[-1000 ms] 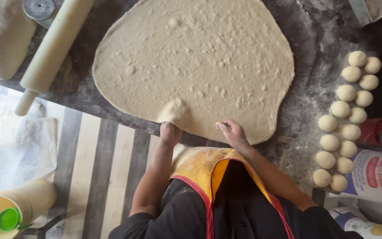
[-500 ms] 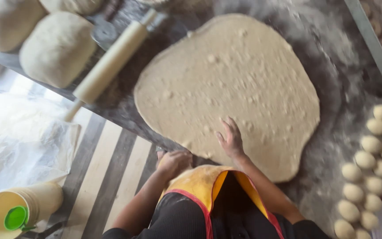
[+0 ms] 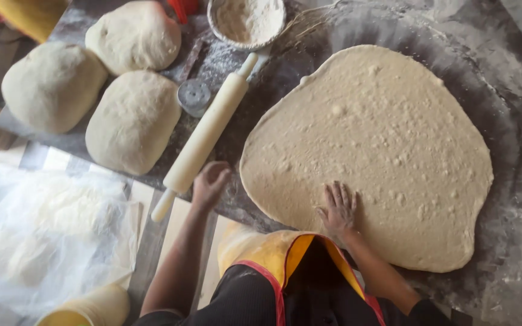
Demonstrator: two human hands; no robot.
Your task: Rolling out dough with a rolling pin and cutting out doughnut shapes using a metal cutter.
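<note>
Dough sheet, wide pale floured round [image 3: 373,151], flat on dark worktop [image 3: 515,90]. My right hand [image 3: 338,208] spread flat on its near edge, holding nothing; left hand [image 3: 209,184] half-curled, empty, just beside long cream wooden rolling pin [image 3: 206,136]. I judge rolling step; next needs pin gripped.

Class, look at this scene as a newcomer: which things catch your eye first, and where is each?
The big rolled-out dough sheet fills the floured dark worktop, with the right hand flat on its near edge. Left of it lies a rolling pin, the left hand beside its near end; three dough mounds sit far left.
</note>
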